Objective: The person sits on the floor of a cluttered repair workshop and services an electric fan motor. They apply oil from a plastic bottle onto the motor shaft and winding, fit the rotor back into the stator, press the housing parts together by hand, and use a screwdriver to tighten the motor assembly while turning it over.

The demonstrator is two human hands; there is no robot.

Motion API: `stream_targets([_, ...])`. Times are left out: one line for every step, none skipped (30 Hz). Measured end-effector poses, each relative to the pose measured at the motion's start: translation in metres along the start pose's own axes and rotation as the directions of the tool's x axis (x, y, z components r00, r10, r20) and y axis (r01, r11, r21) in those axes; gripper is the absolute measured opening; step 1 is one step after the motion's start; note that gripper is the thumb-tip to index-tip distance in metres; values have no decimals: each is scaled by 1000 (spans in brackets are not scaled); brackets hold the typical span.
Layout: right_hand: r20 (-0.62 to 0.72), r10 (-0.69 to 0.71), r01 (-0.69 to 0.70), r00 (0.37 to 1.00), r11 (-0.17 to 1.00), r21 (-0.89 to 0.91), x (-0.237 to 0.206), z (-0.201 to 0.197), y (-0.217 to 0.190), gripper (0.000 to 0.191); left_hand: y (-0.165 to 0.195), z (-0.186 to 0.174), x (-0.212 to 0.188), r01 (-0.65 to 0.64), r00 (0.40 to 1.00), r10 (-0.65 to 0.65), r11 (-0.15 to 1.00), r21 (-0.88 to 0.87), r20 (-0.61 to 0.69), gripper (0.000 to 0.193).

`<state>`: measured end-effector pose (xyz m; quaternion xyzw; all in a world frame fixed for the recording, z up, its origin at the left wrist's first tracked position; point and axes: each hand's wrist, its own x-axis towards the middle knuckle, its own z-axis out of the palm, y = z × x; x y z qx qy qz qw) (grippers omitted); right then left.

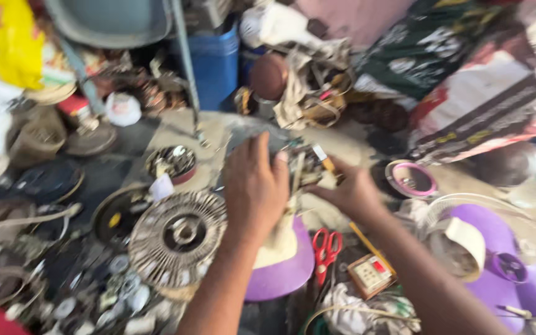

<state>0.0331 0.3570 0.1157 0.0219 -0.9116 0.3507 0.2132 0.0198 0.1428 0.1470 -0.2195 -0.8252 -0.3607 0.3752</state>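
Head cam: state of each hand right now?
Left hand: closed around the blurred small metal-and-wire assembly, gripping its left side.
Right hand: fingers on the same assembly's right side; full grip cannot be told through blur.

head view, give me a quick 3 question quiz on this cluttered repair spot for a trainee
1. True or false: both hands grip the small blurred part over the purple fan base.
2. Which lies nearest the right hand? A) red-handled scissors B) blue barrel C) yellow bag
3. What round metal thing lies just left of the left hand?

Key
1. True: the left hand and right hand meet on the small part; blur hides what it is.
2. A
3. A round wound motor core with a hole in its centre.
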Motion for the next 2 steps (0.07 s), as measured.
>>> stream_targets([-30, 32, -33, 999, 999, -19, -5, 0, -5, 82, -2, 9, 7, 30, 998, -31, 999, 10, 54, 36])
stream_targets([-38, -98, 100, 994, 993, 65, -12, -4, -9, 80, -5, 17, 12, 63, 992, -66, 997, 34, 110, 34])
